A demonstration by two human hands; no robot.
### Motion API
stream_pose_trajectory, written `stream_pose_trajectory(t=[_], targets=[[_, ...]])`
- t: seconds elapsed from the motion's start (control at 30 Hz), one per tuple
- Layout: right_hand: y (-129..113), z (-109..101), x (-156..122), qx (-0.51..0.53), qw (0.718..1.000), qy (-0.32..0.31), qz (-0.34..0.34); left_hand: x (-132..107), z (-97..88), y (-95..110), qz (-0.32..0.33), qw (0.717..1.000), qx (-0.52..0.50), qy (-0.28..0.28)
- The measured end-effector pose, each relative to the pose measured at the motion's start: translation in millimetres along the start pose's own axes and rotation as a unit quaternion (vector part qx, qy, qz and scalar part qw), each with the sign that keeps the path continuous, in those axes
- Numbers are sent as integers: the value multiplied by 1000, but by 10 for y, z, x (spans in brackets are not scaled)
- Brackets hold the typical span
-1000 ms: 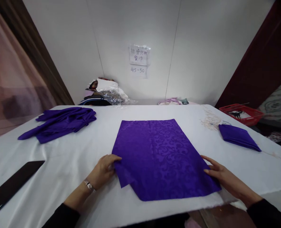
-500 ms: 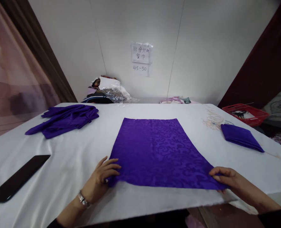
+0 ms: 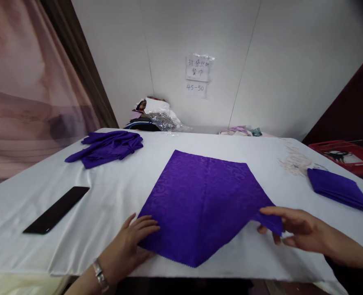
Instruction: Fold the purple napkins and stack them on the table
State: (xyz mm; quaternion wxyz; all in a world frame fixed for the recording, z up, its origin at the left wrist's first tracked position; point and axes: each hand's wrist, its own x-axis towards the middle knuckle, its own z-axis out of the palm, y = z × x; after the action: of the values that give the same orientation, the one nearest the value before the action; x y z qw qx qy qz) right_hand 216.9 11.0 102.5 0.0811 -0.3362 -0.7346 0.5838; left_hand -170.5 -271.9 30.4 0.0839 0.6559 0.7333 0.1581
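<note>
A purple patterned cloth napkin (image 3: 196,200) lies spread in front of me on the white-covered table (image 3: 113,209). Its near edge sags to a point in the middle. My left hand (image 3: 135,237) rests on the napkin's left edge, fingers stretched over the fabric and thumb low at the near side. At the right, my right hand (image 3: 298,229) pinches the near right corner and holds it slightly raised, so that a small flap folds over between the fingers. Part of that flap is hidden by the fingers.
A crumpled purple cloth (image 3: 110,147) lies far left, with a dark flat slab (image 3: 58,209) nearer. To the right sit a folded purple cloth (image 3: 341,188) and a red basket (image 3: 362,159) holding scissors. Fabric piles (image 3: 156,112) stand by the wall, below a paper sign (image 3: 198,73).
My right hand has lifted and drawn in the near right corner, bending the near edge from straight to pointed. The left hand stays at the left edge. The view has turned slightly left.
</note>
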Motion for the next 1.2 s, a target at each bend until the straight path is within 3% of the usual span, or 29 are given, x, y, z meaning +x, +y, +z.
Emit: stream_pose_trajectory(t=[0.1,0.27,0.43,0.57,0.87,1.07,1.2], targets=[[-366,131,441,-26,998,-6,-65,9,95,145,23,1000,-7,18],[-787,293,1366,31,989,15,-142,-54,153,200,14,997,-4,80],[-919,523,2270,27,990,-38,-131,-191,267,206,17,993,14,114],[-956,797,2816,-15,995,-39,-87,-246,368,212,3,985,18,170],[-888,1296,3609,-62,996,-39,-41,-220,245,265,-52,961,5,270],[-847,1477,3944,-94,994,-23,-44,-231,399,115,-102,941,91,310],[-837,1537,4089,-115,992,-10,-47,-309,522,32,-183,931,86,305]])
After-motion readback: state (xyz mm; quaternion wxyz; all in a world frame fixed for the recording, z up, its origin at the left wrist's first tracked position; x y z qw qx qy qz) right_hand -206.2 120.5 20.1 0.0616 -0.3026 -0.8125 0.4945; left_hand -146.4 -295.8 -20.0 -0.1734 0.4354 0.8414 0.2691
